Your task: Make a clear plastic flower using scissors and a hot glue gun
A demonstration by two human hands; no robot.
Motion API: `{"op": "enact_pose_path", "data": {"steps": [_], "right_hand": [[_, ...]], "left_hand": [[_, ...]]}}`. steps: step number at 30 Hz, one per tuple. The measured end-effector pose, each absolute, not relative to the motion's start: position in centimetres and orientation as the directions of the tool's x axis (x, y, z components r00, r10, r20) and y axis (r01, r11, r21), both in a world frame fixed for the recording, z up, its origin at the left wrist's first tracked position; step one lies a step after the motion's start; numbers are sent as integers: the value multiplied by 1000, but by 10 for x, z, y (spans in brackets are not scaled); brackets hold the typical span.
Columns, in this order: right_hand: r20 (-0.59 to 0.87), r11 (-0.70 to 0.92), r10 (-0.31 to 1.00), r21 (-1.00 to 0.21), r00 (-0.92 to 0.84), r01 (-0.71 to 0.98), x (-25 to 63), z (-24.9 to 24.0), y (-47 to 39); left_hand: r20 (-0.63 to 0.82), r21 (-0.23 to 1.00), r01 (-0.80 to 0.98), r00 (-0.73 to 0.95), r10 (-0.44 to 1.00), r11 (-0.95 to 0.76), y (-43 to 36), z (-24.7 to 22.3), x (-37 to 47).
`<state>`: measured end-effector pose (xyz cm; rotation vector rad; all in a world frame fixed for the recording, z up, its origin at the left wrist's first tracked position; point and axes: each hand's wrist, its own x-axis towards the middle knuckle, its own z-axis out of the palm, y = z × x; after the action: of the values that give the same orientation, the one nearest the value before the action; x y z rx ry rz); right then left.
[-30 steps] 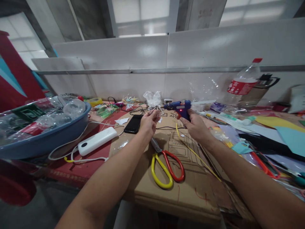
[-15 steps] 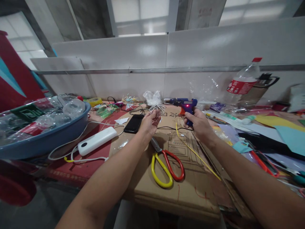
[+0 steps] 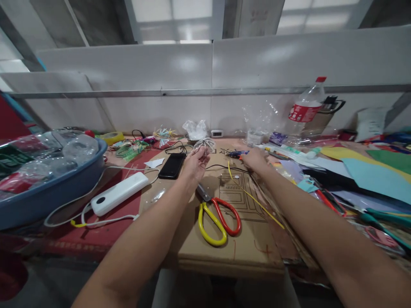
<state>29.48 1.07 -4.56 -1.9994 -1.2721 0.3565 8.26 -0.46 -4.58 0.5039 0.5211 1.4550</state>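
- Left hand (image 3: 195,160) pinches a small clear plastic flower-shaped piece (image 3: 205,144) above the brown cardboard sheet (image 3: 250,244).
- Right hand (image 3: 255,159) lies over the blue glue gun (image 3: 236,153) on the cardboard; whether it grips is unclear.
- Yellow-and-red-handled scissors (image 3: 218,216) lie between the forearms.
- A black phone (image 3: 171,165) and a white power bank (image 3: 119,193) lie left of the left hand.
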Motion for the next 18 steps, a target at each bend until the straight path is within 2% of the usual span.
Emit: {"op": "enact_pose_path", "data": {"steps": [3, 6, 9, 13, 18], "right_hand": [[225, -265, 865, -553, 448, 790, 282, -49, 13], [189, -232, 918, -458, 349, 858, 266, -59, 15], [173, -233, 930, -405, 324, 884, 255, -70, 18], [150, -217, 940, -427, 306, 878, 255, -75, 20], [153, -99, 959, -602, 237, 792, 258, -62, 9]], "left_hand": [[-20, 610, -791, 54, 998, 55, -6, -44, 83], [-34, 614, -787, 53, 998, 63, -8, -42, 85], [-52, 619, -782, 51, 997, 72, -10, -39, 87], [-53, 625, -777, 59, 997, 79, -13, -38, 88], [-45, 625, -776, 65, 997, 79, -15, -38, 88]]}}
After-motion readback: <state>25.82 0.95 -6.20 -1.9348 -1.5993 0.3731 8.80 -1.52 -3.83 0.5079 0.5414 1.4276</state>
